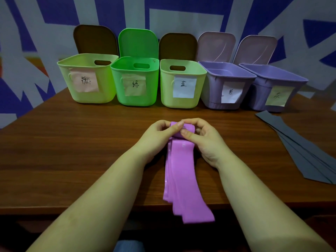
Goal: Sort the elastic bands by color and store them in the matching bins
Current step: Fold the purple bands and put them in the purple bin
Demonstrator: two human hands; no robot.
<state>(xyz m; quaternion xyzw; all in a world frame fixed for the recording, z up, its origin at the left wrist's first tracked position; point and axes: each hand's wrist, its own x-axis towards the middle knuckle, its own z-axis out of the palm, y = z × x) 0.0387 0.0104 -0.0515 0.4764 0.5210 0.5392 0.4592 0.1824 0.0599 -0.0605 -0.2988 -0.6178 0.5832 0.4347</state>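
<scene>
Both hands, left (160, 132) and right (201, 135), pinch the rolled far end of the purple bands (181, 179), whose length trails over the worktop (72, 142) edge, the purple-labelled bin (227, 84) ahead-right.

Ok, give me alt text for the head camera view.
Both hands, left hand and right hand, roll up the far end of a stack of purple bands on a wooden table. Five open labelled bins line the back; grey bands lie right.
</scene>
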